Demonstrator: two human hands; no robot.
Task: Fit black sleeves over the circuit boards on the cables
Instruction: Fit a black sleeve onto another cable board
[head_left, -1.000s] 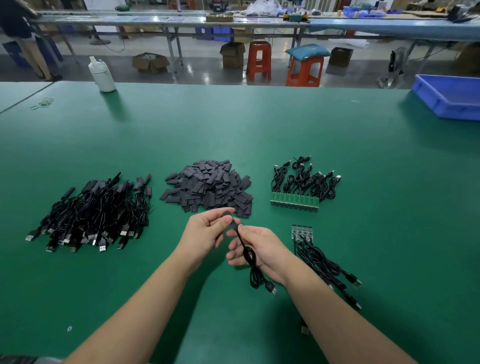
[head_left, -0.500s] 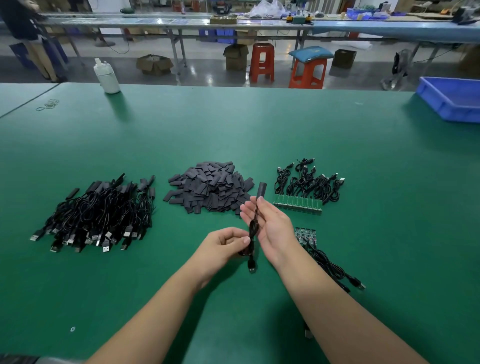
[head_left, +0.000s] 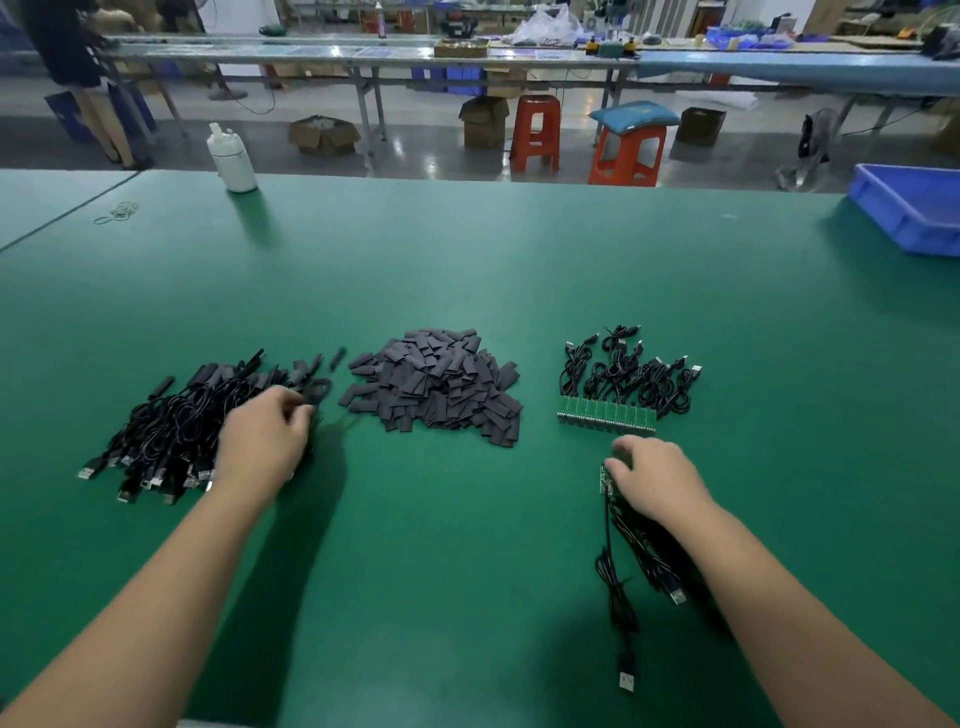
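Observation:
A heap of black sleeves (head_left: 436, 387) lies mid-table. To its left is a pile of sleeved cables (head_left: 176, 421). My left hand (head_left: 262, 447) hovers at that pile's right edge, fingers curled on a sleeved cable (head_left: 318, 391) whose sleeve end points toward the heap. To the right, a bundle of bare cables (head_left: 628, 376) ends in a green strip of circuit boards (head_left: 605, 418). Nearer me, my right hand (head_left: 657, 480) pinches a small circuit board (head_left: 604, 478) on a few loose cables (head_left: 636, 551) trailing toward me.
A blue bin (head_left: 914, 213) stands at the far right edge of the green table. A white bottle (head_left: 232, 158) stands at the far left edge, with rubber bands (head_left: 117, 212) nearby. Orange stools and benches stand beyond the table.
My hands have parted. The left carried the sleeved cable left to the finished pile; the right let go of it and dropped to the boards on the near right cables.

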